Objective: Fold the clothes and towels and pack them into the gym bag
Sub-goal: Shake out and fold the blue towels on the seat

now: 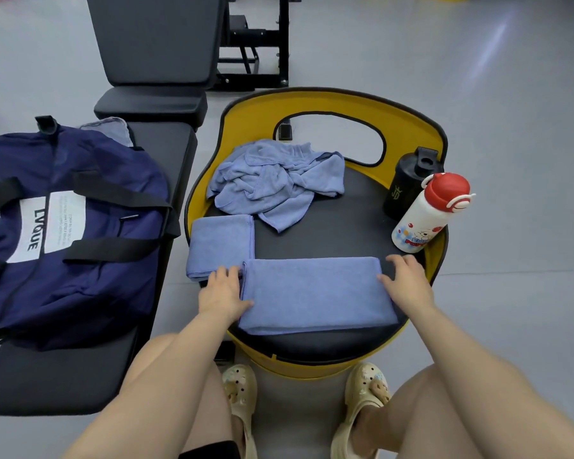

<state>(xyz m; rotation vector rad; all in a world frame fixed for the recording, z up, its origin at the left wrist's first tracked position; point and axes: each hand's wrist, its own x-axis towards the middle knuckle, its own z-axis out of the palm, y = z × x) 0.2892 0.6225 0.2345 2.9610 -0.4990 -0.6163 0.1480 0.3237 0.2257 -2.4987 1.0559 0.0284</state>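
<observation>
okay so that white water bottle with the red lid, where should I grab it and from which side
Grip the white bottle around its plain cylindrical body, below the red lid. Come from the front with the right hand, which is nearest. The black bottle stands close behind it and the yellow seat rim hems its outer side, so those approaches look cramped. It leans in this wide-angle view, so wrap firmly.
</observation>
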